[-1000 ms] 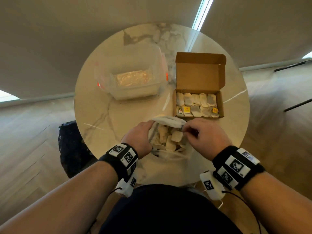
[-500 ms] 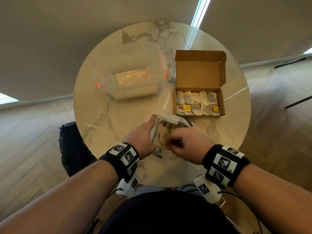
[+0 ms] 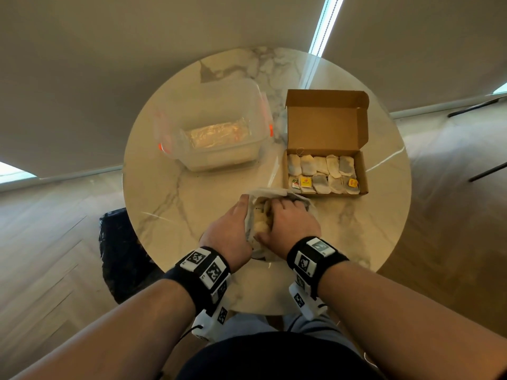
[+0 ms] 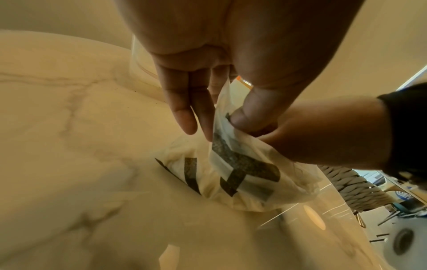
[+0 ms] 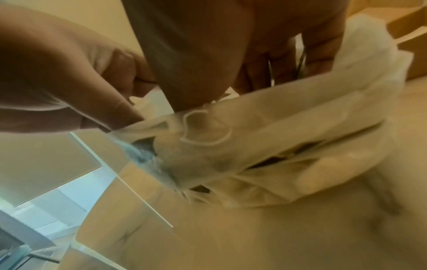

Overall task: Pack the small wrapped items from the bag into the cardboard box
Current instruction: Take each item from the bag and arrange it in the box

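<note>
Fingers [image 4: 184,102] pinch crinkly plastic bag [image 3: 270,193] (translucent); right hand [image 3: 292,223] inside.

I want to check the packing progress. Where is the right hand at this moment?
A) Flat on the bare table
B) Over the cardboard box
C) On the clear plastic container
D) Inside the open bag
D: in the head view the right hand reaches into the mouth of the bag, which the left hand pinches open, near the cardboard box.
</note>
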The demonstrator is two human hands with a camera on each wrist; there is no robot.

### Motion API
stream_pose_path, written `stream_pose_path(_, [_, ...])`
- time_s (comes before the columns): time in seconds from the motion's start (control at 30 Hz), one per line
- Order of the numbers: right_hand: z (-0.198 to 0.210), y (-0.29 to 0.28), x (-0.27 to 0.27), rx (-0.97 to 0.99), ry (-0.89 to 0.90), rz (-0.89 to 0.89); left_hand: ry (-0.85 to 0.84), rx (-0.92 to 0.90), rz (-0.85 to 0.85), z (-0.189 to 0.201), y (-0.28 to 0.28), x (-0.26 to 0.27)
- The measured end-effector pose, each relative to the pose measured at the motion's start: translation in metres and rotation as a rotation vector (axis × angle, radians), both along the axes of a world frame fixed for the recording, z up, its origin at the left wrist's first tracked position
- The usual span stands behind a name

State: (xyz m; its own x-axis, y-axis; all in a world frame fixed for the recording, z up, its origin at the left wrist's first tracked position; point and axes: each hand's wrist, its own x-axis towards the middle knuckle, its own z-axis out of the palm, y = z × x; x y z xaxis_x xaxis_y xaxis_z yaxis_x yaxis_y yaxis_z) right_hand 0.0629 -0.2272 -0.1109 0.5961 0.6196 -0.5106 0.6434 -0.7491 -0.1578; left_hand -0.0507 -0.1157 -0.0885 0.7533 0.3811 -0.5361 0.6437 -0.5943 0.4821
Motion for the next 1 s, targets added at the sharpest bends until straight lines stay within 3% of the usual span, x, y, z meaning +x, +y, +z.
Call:
stream_pose_path(0.13, [-0.005,0.006,0.003,-0.070,0.035,-0.051,-0.004,-0.006,-0.046,0.006,-0.004,0.000])
stream_pose_path(0.33, [0.002,0.008,0.011,-0.189,0.064,0.110,0.058,0.066,0.011,0.002,0.002,-0.010])
stream_pose_path(0.47, [0.007,0.000,0.011,-0.139,0.150,0.051,0.049,0.059,0.028,0.002,0.002,-0.015])
stream_pose_path(0.53, [0.011,-0.003,0.009,-0.082,0.160,0.021,-0.024,0.004,0.115,0.000,0.000,-0.020])
stream_pose_path(0.63, [0.016,-0.007,0.001,0.008,0.082,0.049,-0.118,-0.039,0.406,-0.009,-0.003,-0.027])
stream_pose_path(0.73, [0.017,-0.006,-0.009,0.002,-0.004,0.132,-0.045,-0.195,0.620,-0.022,-0.005,-0.026])
stream_pose_path(0.83, [0.011,-0.004,-0.014,-0.063,0.012,0.177,0.042,-0.315,0.695,-0.037,-0.002,-0.020])
stream_pose_path(1.0, [0.002,-0.007,-0.015,-0.059,0.041,0.152,-0.003,-0.409,0.808,-0.054,0.006,-0.016])
